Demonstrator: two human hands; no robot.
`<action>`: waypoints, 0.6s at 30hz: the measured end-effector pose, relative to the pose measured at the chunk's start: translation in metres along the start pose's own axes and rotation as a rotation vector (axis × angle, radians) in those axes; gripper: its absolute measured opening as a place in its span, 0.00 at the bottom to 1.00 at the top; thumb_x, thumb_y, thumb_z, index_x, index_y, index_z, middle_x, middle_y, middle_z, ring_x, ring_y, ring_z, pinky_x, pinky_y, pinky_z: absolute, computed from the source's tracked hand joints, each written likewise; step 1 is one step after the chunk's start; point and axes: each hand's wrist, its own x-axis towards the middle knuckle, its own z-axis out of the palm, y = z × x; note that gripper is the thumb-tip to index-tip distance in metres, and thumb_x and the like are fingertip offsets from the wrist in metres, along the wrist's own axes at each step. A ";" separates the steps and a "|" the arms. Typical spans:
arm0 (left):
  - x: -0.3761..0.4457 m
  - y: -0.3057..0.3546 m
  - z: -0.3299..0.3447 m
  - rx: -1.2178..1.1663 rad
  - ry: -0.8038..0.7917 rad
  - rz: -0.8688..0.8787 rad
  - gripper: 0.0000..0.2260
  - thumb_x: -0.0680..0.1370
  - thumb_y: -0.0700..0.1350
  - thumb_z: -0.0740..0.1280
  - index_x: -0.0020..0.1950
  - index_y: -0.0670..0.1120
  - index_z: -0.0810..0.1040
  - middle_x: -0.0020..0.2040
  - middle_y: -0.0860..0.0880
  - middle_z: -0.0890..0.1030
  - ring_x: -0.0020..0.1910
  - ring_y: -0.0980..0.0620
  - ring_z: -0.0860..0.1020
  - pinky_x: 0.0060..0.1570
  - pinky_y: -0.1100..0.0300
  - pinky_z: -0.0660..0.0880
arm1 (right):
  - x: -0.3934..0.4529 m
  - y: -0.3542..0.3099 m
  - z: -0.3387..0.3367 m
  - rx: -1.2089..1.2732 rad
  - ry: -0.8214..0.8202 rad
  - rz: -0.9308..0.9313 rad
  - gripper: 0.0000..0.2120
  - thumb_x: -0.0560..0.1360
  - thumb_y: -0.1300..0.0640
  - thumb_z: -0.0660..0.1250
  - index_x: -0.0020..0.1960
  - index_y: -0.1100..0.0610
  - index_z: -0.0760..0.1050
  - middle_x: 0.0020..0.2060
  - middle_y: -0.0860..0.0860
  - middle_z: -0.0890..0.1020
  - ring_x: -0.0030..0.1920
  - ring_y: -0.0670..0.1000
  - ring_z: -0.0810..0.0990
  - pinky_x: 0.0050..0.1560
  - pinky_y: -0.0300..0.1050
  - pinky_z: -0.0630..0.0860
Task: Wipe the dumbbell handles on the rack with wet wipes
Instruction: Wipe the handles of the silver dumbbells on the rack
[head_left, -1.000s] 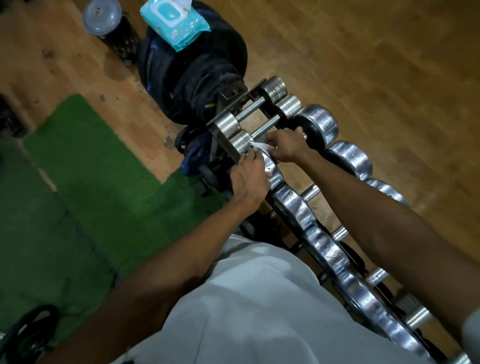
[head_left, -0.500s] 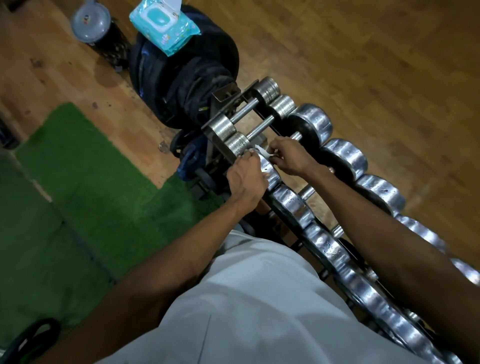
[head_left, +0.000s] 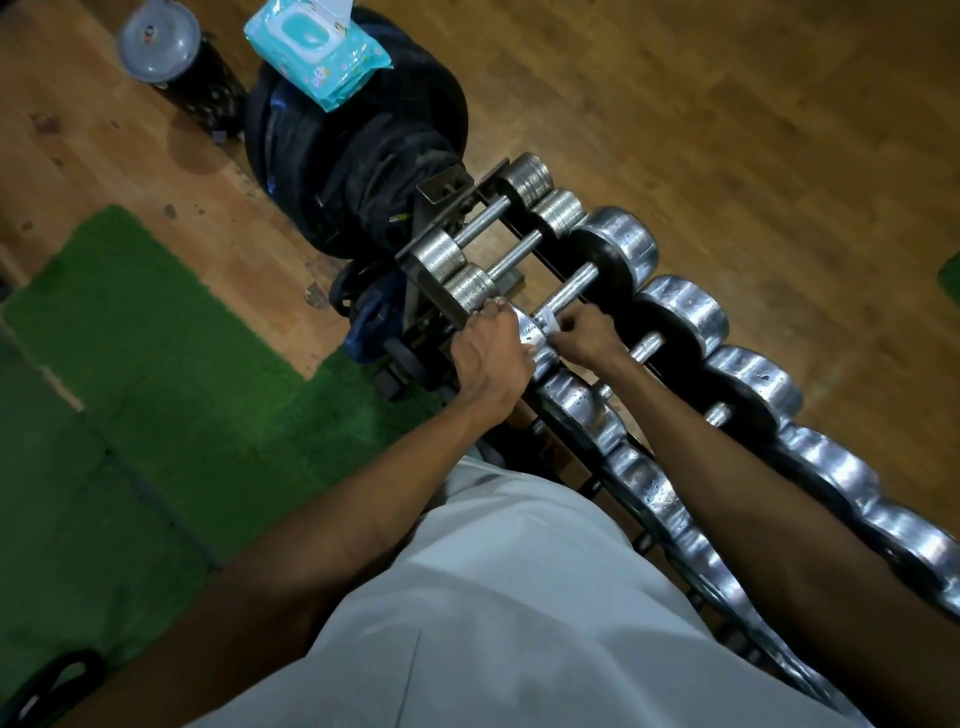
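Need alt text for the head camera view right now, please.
A person's right hand presses a white wet wipe to a dumbbell handle on the rack; the left hand steadies that dumbbell's near head.

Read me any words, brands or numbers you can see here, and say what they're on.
No text can be read.
Wet wipes pack: small print and pictures near its lower edge, too blurred to read.
Dumbbell head between the hands: faint marks, unreadable.
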 end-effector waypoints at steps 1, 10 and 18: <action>0.000 0.000 0.000 0.002 0.000 -0.001 0.20 0.74 0.53 0.78 0.58 0.43 0.78 0.54 0.46 0.82 0.53 0.46 0.82 0.46 0.50 0.81 | 0.003 0.004 0.007 0.109 -0.014 0.055 0.06 0.72 0.66 0.68 0.36 0.61 0.78 0.33 0.53 0.78 0.33 0.51 0.75 0.33 0.43 0.68; -0.001 0.000 0.001 0.023 0.008 0.010 0.23 0.74 0.54 0.78 0.61 0.42 0.77 0.55 0.45 0.82 0.53 0.46 0.82 0.45 0.50 0.82 | 0.011 -0.002 0.011 1.041 -0.113 0.464 0.11 0.71 0.70 0.60 0.34 0.57 0.71 0.25 0.52 0.72 0.25 0.48 0.66 0.29 0.39 0.68; -0.001 0.000 0.000 0.043 0.001 0.009 0.24 0.73 0.53 0.78 0.61 0.41 0.76 0.55 0.45 0.82 0.52 0.45 0.82 0.44 0.50 0.81 | 0.028 -0.005 -0.010 1.246 0.123 0.454 0.13 0.69 0.74 0.60 0.33 0.58 0.69 0.30 0.53 0.73 0.26 0.48 0.71 0.30 0.38 0.71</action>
